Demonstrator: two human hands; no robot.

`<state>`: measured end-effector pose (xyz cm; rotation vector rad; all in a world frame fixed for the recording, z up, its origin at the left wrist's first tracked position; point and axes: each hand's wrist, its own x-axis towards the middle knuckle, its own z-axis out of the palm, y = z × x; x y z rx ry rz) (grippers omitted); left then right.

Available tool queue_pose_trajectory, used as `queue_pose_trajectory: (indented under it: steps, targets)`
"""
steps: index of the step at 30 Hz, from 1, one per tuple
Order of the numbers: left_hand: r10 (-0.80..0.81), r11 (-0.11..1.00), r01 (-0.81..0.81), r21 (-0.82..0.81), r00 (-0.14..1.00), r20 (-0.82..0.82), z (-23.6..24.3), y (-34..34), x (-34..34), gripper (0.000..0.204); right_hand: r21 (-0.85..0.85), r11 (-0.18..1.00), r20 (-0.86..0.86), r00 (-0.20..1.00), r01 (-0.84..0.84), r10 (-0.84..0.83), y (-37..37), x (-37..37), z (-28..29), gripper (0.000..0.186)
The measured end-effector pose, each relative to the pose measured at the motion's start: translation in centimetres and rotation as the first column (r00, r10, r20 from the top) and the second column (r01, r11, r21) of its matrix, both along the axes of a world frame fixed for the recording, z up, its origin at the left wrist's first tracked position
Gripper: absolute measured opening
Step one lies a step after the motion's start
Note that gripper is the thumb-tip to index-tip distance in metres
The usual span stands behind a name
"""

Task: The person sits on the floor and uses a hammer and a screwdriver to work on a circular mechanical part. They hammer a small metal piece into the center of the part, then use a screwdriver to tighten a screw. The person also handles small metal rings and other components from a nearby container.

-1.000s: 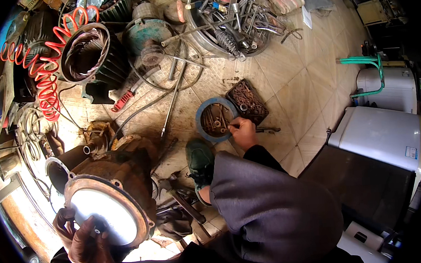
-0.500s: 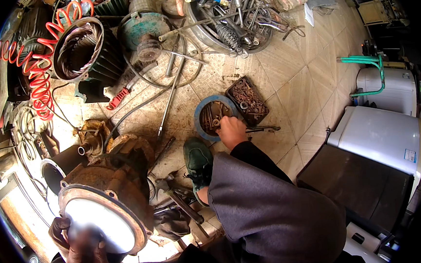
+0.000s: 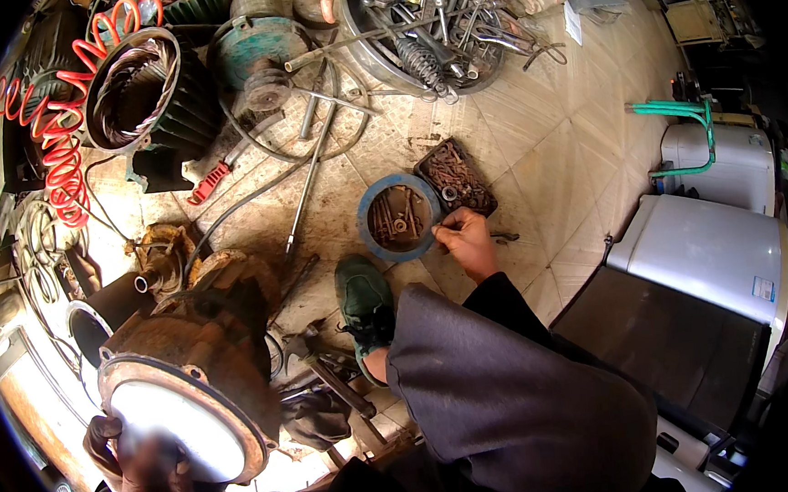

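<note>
I see two small containers on the floor: a round blue-rimmed tin holding rusty bolts, and touching it a dark rectangular tray full of rusty nuts and washers. My right hand sits at the tin's right edge, fingers pinched together on something too small to make out. My left hand grips the rim of the rusty motor housing. One big round pan holds wrenches and a spring.
</note>
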<state>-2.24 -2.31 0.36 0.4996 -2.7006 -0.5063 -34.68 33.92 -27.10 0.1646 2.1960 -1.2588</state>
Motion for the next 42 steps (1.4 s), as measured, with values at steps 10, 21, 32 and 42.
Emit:
queue_pose_trajectory:
  steps: [10,21,32,42]
  targets:
    - [0.028,0.999,-0.026,-0.026,0.996,0.086,0.2,0.1,1.2,0.004,0.650,0.662,-0.141,0.797,-0.373,0.587,-3.3,1.9,0.1,0.034]
    - [0.026,1.000,-0.026,-0.005,0.997,0.073,-0.5,-0.3,0.4,0.009,0.276,0.953,-0.297,0.931,-0.128,0.211,-0.9,1.2,-2.1,0.021]
    - [0.031,0.999,-0.030,-0.029,0.998,0.047,-1.0,-0.4,0.0,0.010,0.417,0.876,-0.330,0.858,-0.241,0.393,-1.0,1.3,-1.8,0.019]
    - [0.041,0.998,-0.040,-0.053,0.999,0.024,-1.5,-0.4,-0.1,0.012,0.679,0.671,-0.256,0.761,-0.298,0.596,-4.4,1.3,-2.3,0.025]
